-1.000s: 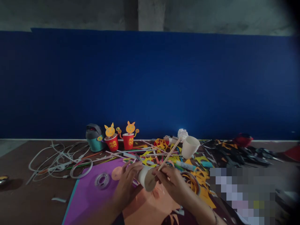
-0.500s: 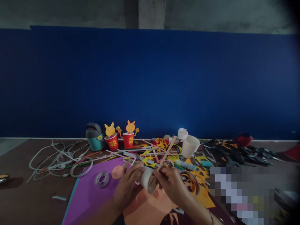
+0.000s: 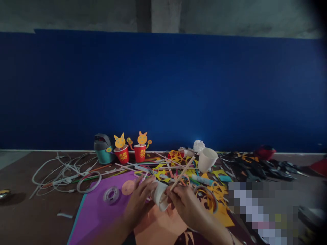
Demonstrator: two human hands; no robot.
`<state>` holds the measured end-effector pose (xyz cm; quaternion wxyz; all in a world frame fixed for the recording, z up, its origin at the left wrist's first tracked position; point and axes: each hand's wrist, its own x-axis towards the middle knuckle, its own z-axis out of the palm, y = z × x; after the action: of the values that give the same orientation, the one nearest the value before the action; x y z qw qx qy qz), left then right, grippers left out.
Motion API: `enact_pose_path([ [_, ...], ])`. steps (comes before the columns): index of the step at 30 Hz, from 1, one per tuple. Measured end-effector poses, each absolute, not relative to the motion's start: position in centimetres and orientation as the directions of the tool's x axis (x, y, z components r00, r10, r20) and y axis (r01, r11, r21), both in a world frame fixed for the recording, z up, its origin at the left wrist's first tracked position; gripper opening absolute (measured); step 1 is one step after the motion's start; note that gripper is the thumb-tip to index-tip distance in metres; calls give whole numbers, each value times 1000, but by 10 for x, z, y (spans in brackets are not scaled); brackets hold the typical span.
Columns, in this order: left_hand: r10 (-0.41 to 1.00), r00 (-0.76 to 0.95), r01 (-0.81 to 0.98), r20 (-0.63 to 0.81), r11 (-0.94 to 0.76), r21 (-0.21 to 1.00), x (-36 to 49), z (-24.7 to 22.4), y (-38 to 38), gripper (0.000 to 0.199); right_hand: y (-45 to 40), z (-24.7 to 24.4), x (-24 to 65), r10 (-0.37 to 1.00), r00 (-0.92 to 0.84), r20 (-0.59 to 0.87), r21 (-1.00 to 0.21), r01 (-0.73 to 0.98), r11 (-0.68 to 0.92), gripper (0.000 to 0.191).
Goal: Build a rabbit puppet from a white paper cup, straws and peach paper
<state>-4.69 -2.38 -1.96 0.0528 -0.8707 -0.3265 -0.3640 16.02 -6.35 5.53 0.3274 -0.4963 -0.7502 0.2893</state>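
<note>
My left hand (image 3: 141, 197) is closed around a white paper cup (image 3: 158, 195), which is tipped with its mouth toward me and to the right. Between the fingers of my right hand (image 3: 182, 200) is a thin wooden stick (image 3: 183, 173), slanting up and to the right. Its lower end is at the cup's mouth, and my fingers hide where it stops. Below both hands lies an orange paper sheet (image 3: 155, 226). A purple sheet (image 3: 94, 211) to the left carries a roll of clear tape (image 3: 111, 196) and an orange paper disc (image 3: 127, 187).
Two red cups (image 3: 140, 153) with orange cat figures stand at the back beside a teal container (image 3: 103, 149). Another white cup (image 3: 207, 160) stands among yellow paper scraps (image 3: 217, 194) and sticks. White cables (image 3: 58, 177) lie left; dark tools (image 3: 263, 166) lie right.
The stick in my right hand has tilted further to the right, and its upper end is lower. The cup has turned slightly in my left hand.
</note>
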Motion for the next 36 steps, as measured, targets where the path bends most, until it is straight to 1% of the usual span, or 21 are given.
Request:
enact_pose_path([
  [2,517,530,604,672,-786,129,-46,-19,-24,35,-66,60,160,932,-302,201,-727,592,348,31],
  [4,518,536,605,666,-787,126,-44,-18,-25,35,-67,62,160,941,-273,199,-712,620,330,32],
  [8,524,519,608,675,-782,139,-42,-16,-28,33,-66,61,159,948,-249,197,-719,621,312,33],
  [11,530,507,602,680,-782,161,-43,-16,-29,34,-65,59,159,936,-275,220,-736,583,345,32],
  [13,534,496,593,684,-785,183,-44,-17,-30,35,-64,56,158,926,-294,239,-719,588,372,31],
  [16,558,474,575,682,-782,241,-46,-16,-31,39,-63,50,155,915,-360,180,-676,630,381,27],
  [19,585,446,538,678,-780,320,-47,-15,-29,46,-64,48,153,911,-390,138,-632,673,384,24],
  [21,632,391,525,668,-750,403,-45,-14,-27,52,-65,51,154,921,-339,191,-626,680,380,20],
  [22,675,339,523,655,-714,465,-43,-13,-25,54,-66,53,156,928,-296,226,-644,670,370,19],
  [25,840,98,464,534,-513,722,-36,-7,-23,50,-67,57,158,943,-170,287,-715,617,329,24],
  [27,913,-50,350,405,-364,863,-31,-1,-22,45,-66,54,156,955,-161,248,-733,613,294,27],
  [28,932,-90,295,351,-312,903,-29,2,-23,44,-66,51,153,958,-188,216,-737,613,286,27],
  [30,948,-127,225,293,-260,939,-25,7,-24,43,-65,42,146,954,-254,158,-757,589,282,30],
  [32,954,-118,184,274,-250,951,-22,9,-26,44,-64,32,139,951,-285,119,-809,527,259,39],
  [34,967,-52,132,249,-241,961,-19,8,-29,45,-64,25,133,952,-292,95,-859,459,227,44],
  [36,980,11,86,200,-200,976,-17,7,-30,42,-65,22,131,952,-295,84,-888,412,206,44],
])
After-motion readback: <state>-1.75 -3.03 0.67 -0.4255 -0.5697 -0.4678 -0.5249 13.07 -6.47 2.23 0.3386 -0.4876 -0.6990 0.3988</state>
